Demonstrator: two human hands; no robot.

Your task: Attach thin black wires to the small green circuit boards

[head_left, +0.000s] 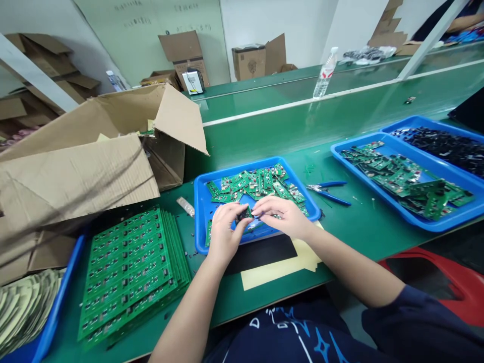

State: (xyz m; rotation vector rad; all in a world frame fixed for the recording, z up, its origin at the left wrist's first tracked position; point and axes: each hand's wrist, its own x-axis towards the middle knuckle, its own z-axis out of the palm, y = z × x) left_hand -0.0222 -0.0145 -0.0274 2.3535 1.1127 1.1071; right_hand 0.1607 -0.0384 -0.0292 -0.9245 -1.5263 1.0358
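My left hand (226,233) and my right hand (282,216) meet over the near edge of a blue tray (200,212). Both pinch one small green circuit board (245,213) between their fingertips. The tray holds several loose small green boards (260,184). A stack of large green circuit panels (130,269) lies to the left of my left forearm. Blue-handled cutters (327,191) rest on the green table to the right of the tray.
An open cardboard box (94,161) lies on its side at the left. Two more blue trays stand at the right, one with green boards (406,179), one with black parts (449,146). A water bottle (325,73) stands at the back. A red stool (449,282) is at lower right.
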